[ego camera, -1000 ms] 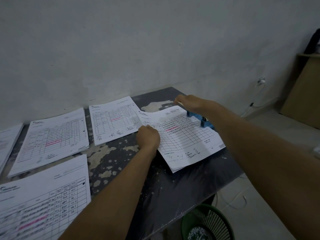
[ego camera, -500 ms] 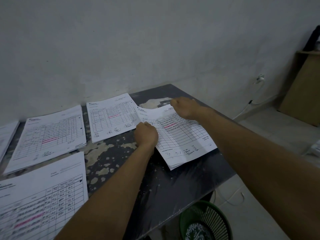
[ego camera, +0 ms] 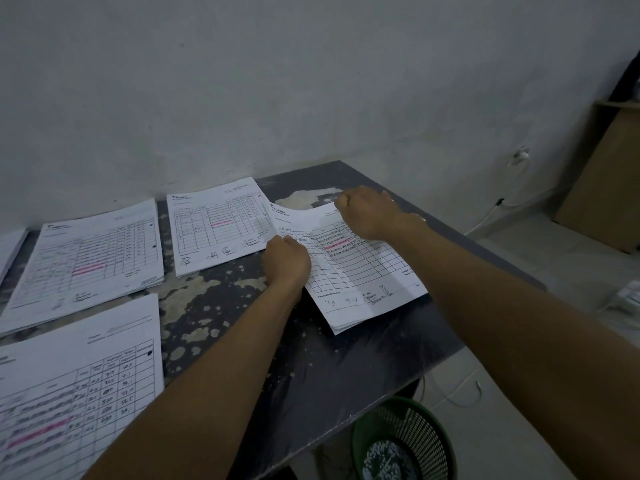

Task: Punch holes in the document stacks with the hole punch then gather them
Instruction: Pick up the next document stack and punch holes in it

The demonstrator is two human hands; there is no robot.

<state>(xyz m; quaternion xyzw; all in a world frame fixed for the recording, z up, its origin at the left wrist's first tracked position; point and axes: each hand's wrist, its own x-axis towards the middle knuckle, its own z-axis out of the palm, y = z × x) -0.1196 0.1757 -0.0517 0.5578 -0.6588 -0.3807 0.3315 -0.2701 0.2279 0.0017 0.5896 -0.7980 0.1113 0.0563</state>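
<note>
The dark, paint-flecked surface (ego camera: pixel 363 358) is filling the lower centre of the frame, carrying several document stacks laid out separately. Toward the lower left, one large stack (ego camera: pixel 69 393) is lying nearest the camera; above it a second stack (ego camera: pixel 86 261) and, at centre, a third stack (ego camera: pixel 214 226) are lying flat near the wall. The stack being handled (ego camera: pixel 363 271) is sitting right of centre, its long axis running from the upper left toward the lower right, its near corner reaching close to the surface's right edge, and its far left corner is curling upward. It is a thin sheaf of white printed forms bearing a ruled table, one pink highlighted row and handwritten signatures along the bottom. The left hand (ego camera: pixel 285 259) is closing its grip on the stack's left edge, fingers curled round the paper, while the right hand (ego camera: pixel 367 213) is gripping the far top edge with curled fingers. Both hands are thus bracketing the upper half of the sheaf, the left being nearer the neighbouring third stack, which the sheaf's upper left corner is overlapping. No hole punch is showing here; it may be hidden behind the right forearm. A green basket (ego camera: pixel 405 441) is standing on the floor at lower right.
</note>
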